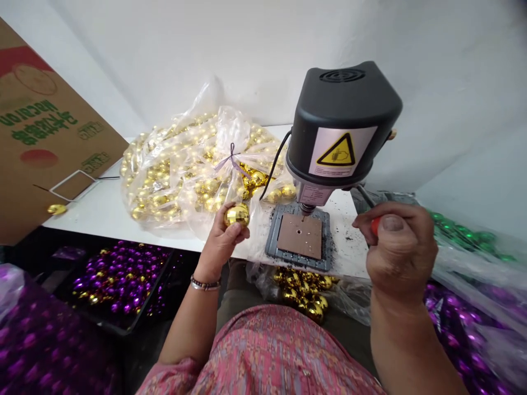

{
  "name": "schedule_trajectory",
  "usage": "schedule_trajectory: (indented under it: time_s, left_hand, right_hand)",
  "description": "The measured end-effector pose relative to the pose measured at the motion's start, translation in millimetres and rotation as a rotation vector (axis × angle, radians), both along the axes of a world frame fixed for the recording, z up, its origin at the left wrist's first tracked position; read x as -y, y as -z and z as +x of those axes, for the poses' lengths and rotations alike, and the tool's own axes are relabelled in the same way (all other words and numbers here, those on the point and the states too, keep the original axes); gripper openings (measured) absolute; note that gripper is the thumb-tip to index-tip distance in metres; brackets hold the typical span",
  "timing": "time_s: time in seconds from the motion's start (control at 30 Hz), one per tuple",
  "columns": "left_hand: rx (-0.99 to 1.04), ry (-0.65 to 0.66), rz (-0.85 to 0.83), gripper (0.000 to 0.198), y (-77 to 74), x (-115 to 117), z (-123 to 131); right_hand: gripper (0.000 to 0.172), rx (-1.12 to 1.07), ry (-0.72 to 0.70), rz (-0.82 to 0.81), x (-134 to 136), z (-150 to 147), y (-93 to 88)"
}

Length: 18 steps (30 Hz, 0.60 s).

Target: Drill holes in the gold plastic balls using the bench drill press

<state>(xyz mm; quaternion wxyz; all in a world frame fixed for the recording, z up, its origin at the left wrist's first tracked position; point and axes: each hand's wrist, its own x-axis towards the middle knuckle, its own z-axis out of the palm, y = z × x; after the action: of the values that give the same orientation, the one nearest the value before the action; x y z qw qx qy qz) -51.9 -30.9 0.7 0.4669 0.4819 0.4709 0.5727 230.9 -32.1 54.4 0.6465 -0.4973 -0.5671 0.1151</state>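
The left hand [220,244] clasps a shiny gold bauble [236,215], just left of a bench drill [341,126]. The right hand [399,252], well apart, closes on a red handle [375,225] right of the drill. A plastic bag of gold baubles [197,170] lies beyond the left hand.

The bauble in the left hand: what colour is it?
The bauble is shiny gold, best in the head view.

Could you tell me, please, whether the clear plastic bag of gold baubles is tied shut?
Tied shut: a thin purple cord cinches the clear plastic bag.

Bright, even light, glare on the gold bauble [236,215], bowed edges.
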Motion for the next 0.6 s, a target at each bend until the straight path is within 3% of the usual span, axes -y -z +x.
schedule_trajectory:
  time_s: [0.1,0.23,0.37,0.6]
  left_hand:
    - [0.235,0.201,-0.136,0.07,-3.9,10,20]
    - [0.475,0.288,-0.31,0.069,7.4,11,41]
    - [0.681,0.298,-0.485,0.047,20.4,5,49]
    - [0.77,0.254,-0.6,0.036,23.6,2,55]
  right_hand:
    - [0.031,-0.094,-0.054,0.015,0,-1,-2.8]
    - [0.031,-0.064,-0.076,-0.007,2,0,-4.0]
    - [0.03,-0.06,-0.081,-0.003,2,2,-1.3]
    - [0.031,-0.094,-0.111,0.029,0,1,0.7]
